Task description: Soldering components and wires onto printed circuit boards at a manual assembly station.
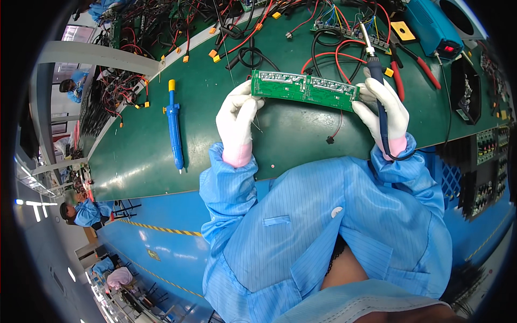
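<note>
Left hand (pixel 236 123) and right hand (pixel 390 106) pinch a circuit board (pixel 305 92) by its ends — likely light, stiff, fragile, best held there — the right also holding a soldering iron (pixel 374 63).

L hand (pixel 234 126) & R hand (pixel 397 110) gloved, well apart, fingers (pixel 246 110) curled inward, sleeved forearms (pixel 231 180) pointing fwd.
</note>
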